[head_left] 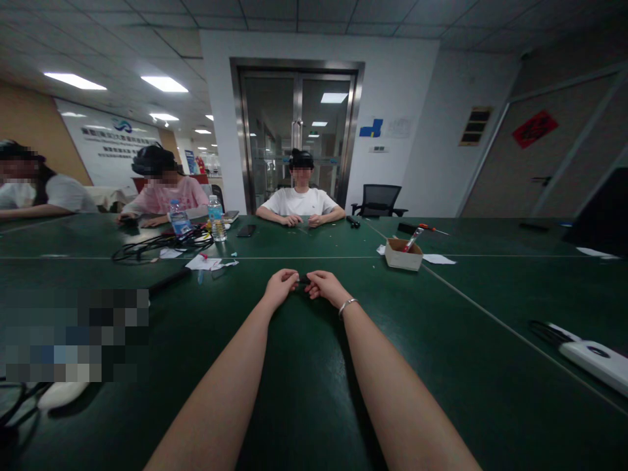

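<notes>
Both my arms reach forward over the dark green table (304,366), and my hands meet near its middle. Between them is a small dark object (303,280), too small to name and partly covered by fingers. My left hand (282,288) pinches its left end between thumb and fingertips. On the other end, the fingers of my right hand (324,288) are closed, with a silver bangle (347,306) at that wrist.
Bottles (216,218), tangled black cables (161,243) and paper scraps (203,262) lie to the left. A small open box (403,254) and a screwdriver (432,229) are at the right, with a white device (596,356) nearer. Several people sit around the table.
</notes>
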Available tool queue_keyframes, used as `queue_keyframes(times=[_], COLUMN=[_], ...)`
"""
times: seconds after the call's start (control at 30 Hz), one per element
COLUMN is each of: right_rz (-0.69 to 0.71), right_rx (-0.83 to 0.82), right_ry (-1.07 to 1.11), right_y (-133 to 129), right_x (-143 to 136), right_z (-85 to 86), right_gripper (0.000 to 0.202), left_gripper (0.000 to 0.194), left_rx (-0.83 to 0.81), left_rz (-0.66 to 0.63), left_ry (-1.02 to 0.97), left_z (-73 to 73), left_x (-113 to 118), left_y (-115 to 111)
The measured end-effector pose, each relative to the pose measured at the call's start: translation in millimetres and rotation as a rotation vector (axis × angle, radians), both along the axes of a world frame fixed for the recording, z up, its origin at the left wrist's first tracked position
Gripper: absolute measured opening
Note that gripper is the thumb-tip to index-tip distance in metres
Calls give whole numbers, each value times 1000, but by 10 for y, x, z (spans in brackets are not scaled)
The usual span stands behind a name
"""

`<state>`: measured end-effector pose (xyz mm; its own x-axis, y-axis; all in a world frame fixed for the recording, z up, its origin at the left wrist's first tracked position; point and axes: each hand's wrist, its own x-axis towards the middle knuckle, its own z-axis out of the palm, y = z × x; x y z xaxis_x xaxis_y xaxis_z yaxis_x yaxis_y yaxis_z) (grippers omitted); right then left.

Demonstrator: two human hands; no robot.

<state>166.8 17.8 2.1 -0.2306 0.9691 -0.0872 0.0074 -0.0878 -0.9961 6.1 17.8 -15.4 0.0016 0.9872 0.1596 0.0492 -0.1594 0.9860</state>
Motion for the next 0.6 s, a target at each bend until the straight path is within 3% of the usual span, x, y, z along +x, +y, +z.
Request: queue_keyframes(times=[0.6], right_rz=[-6], right_rx=[1], right_ry=[7], right_y=[-29], right_x=[3], right_z=[22], right_gripper=[8], left_gripper=[22], left_rx=[-4], left_rz=[18], left_ry=[55], left_z=[73], left_x=[-14], left_y=[-82])
